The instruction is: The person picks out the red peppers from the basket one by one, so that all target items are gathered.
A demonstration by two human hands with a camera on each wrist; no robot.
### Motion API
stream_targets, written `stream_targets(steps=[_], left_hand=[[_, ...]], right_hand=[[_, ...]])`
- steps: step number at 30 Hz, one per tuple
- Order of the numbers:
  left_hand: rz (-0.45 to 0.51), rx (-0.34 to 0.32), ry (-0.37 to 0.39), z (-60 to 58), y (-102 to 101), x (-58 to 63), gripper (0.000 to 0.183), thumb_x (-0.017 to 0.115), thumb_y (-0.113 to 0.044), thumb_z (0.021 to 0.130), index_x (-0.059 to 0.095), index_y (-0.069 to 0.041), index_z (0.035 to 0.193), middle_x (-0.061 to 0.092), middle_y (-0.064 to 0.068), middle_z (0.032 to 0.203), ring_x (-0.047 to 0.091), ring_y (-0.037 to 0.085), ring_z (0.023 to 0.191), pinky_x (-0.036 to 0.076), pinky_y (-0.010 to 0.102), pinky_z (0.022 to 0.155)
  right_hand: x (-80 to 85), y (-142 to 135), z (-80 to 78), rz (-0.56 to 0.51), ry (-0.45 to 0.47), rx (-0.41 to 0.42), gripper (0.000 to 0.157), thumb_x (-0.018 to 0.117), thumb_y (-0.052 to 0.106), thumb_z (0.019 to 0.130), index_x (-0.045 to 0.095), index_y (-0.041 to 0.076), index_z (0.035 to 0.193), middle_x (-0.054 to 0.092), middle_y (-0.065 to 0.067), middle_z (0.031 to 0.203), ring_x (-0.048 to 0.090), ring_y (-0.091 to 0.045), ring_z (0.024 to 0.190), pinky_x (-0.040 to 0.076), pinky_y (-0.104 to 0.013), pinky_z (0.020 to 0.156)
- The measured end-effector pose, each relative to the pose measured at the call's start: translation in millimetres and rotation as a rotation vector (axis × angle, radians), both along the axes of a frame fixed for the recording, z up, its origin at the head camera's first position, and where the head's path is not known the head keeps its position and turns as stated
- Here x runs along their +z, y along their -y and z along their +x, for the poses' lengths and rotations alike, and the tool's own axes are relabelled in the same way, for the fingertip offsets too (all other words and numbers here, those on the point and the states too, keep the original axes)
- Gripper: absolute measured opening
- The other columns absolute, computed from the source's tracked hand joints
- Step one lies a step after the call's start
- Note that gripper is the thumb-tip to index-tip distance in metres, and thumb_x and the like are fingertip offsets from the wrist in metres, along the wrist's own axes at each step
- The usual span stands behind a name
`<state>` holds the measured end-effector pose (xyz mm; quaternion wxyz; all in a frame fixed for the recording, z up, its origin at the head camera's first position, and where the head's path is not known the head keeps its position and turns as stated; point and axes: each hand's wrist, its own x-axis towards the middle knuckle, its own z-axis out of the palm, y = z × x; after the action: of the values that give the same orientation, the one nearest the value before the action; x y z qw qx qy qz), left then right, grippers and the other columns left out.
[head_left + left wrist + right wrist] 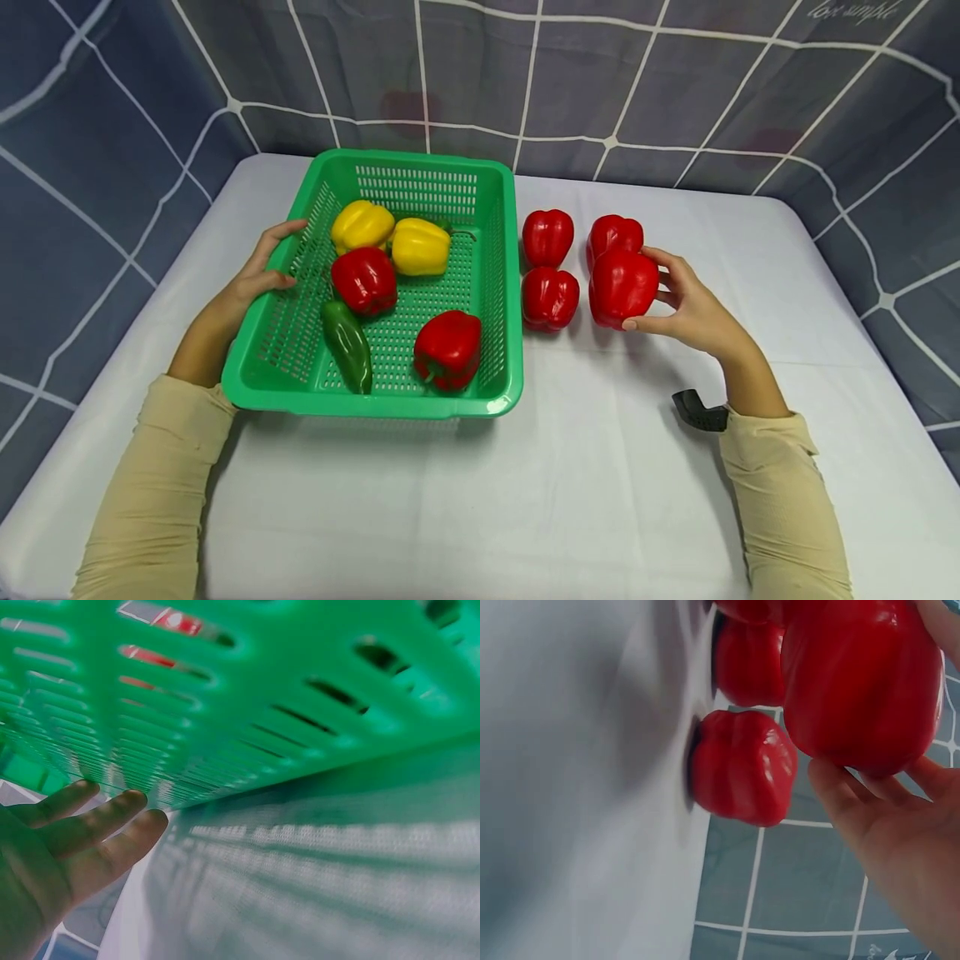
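My left hand (242, 293) grips the left rim of a green plastic basket (375, 406), thumb and forefinger over the edge. Its other fingers (112, 847) lie under the slotted side in the left wrist view. In the basket are two yellow bell peppers (420, 247), two red bell peppers (447, 350) and a long green chili pepper (347, 346). My right hand (693, 310) holds another red bell pepper (622, 287) between thumb and fingers. In the right wrist view this held pepper (862, 686) is raised off the white cloth, its underside resting against the fingertips.
Three more red bell peppers stand on the white tablecloth (562, 483) right of the basket: a back one (547, 237), a front one (550, 298) and one (615, 233) behind the held pepper. A black curved piece (699, 410) sits at my right wrist. Grey checked fabric (480, 75) walls the table.
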<state>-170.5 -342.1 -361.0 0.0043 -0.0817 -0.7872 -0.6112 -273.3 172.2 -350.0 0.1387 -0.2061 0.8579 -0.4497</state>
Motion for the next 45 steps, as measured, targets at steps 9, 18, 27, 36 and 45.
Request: stream_targets(steps=[9, 18, 27, 36, 45], left_hand=[[0.1, -0.035, 0.02, 2.3, 0, 0.3, 0.072, 0.032, 0.004, 0.076, 0.025, -0.024, 0.141, 0.013, 0.001, 0.141, 0.035, 0.012, 0.105, 0.039, 0.013, 0.078], [0.007, -0.018, -0.016, 0.9, 0, -0.3, 0.073, 0.033, 0.003, 0.076, 0.023, -0.022, 0.144, 0.01, 0.0, 0.148, 0.02, 0.01, 0.121, 0.024, 0.019, 0.087], [0.076, -0.032, 0.002, 2.4, 0, 0.4, 0.072, 0.033, 0.004, 0.076, 0.025, -0.023, 0.142, 0.013, -0.002, 0.143, 0.029, 0.012, 0.112, 0.034, 0.013, 0.083], [0.04, -0.021, -0.002, 2.8, -1, 0.3, 0.072, 0.034, 0.003, 0.076, 0.024, -0.022, 0.143, 0.011, -0.001, 0.146, 0.026, 0.012, 0.115, 0.03, 0.014, 0.085], [0.064, -0.029, -0.001, 2.9, -1, 0.4, 0.071, 0.034, 0.004, 0.077, 0.025, -0.023, 0.142, 0.012, -0.002, 0.144, 0.028, 0.012, 0.112, 0.033, 0.014, 0.083]], right_hand=[[-10.2, -3, -6.5, 0.061, 0.027, 0.036, 0.092, 0.077, 0.012, 0.07, 0.02, 0.013, 0.143, 0.026, -0.01, 0.141, 0.034, -0.036, 0.126, 0.038, -0.054, 0.094], [-17.8, -5, -8.4, 0.09, 0.052, 0.06, 0.093, 0.077, 0.012, 0.068, 0.021, 0.011, 0.142, 0.026, -0.013, 0.14, 0.033, -0.039, 0.125, 0.034, -0.057, 0.097], [-21.8, -4, -10.5, 0.083, 0.03, 0.095, 0.092, 0.077, 0.009, 0.068, 0.021, 0.009, 0.141, 0.026, -0.016, 0.14, 0.032, -0.04, 0.125, 0.032, -0.058, 0.097], [-24.9, -4, -11.0, 0.098, 0.036, 0.116, 0.093, 0.077, 0.011, 0.069, 0.019, 0.009, 0.141, 0.023, -0.016, 0.142, 0.031, -0.041, 0.126, 0.029, -0.058, 0.099], [-24.0, -6, -11.7, 0.124, 0.047, 0.132, 0.095, 0.077, 0.013, 0.069, 0.016, 0.011, 0.143, 0.021, -0.016, 0.143, 0.028, -0.042, 0.128, 0.029, -0.058, 0.1]])
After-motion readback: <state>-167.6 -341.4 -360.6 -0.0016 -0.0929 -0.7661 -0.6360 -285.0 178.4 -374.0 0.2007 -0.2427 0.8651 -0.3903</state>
